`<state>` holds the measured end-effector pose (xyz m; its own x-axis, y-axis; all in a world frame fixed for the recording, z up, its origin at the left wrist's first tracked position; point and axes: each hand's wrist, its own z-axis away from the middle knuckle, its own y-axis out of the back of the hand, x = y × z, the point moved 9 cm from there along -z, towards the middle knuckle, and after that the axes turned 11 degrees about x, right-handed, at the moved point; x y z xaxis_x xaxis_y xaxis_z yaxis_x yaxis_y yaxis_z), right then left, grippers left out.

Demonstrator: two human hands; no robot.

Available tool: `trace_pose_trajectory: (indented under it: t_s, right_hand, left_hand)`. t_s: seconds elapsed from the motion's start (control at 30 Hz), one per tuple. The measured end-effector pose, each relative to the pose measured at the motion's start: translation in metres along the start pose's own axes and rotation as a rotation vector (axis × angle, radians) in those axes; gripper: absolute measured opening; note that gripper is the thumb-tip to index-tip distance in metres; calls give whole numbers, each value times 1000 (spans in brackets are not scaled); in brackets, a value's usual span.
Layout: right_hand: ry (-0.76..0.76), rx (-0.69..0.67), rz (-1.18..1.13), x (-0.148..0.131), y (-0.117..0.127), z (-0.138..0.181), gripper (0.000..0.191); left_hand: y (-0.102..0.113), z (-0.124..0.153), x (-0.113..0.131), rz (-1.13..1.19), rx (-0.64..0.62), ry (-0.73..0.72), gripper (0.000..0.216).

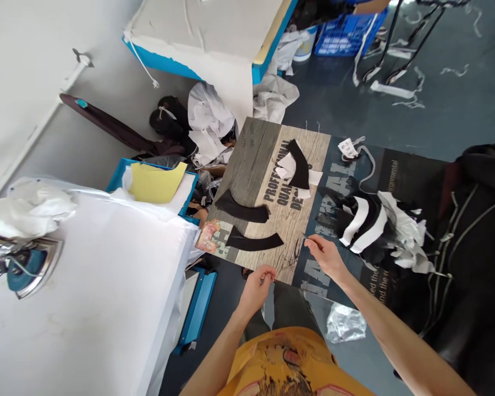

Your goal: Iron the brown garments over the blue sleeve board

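Observation:
My left hand [258,287] is closed in a pinch just off the near edge of a printed board [264,143]; whatever it may hold is too small to name. Over the board, my right hand [325,254] is closed too, with a small dark tip showing past its fingers that I cannot make out. Two curved black fabric pieces [256,241] lie at the board's left part, nearest to my hands. Farther up, another curved black piece [300,168] rests over white scraps [286,165]. A pile of black and white curved strips [369,225] sits right of my right hand.
An iron [31,267] stands on the white-covered table [94,324] at left. Dark garments with cords [478,236] cover the right end. A tag [348,148] on a grey cord lies at the board's far edge. Behind are a blue crate [348,36] and heaped white cloth [210,110].

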<state>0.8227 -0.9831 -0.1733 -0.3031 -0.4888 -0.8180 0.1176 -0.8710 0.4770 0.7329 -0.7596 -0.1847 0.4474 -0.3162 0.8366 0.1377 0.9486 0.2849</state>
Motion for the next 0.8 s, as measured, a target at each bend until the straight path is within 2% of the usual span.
trace_pose_trajectory:
  t_s: [0.23,0.43,0.53,0.63,0.7,0.8]
  right_hand:
    - [59,53,118,-8,-2,-1,58]
    - [49,64,287,19,1,-7,61]
    - [16,105,479,42,8,-17,58]
    - [-12,96,657,60,8,-29,50]
    - [0,108,730,64,8,-38,42]
    - [113,175,775,56,7,-47,34]
  left_hand:
    - [2,-12,5,-8,16,2,24]
    - [4,-22,16,-61,31,-60,22]
    - [4,-38,24,-177,116,-161,17]
    - [-6,-59,33,-352,185,-269,14]
    - [-16,-73,35,-503,206,-290,11]
    - [-26,-87,34,-726,248,-270,9]
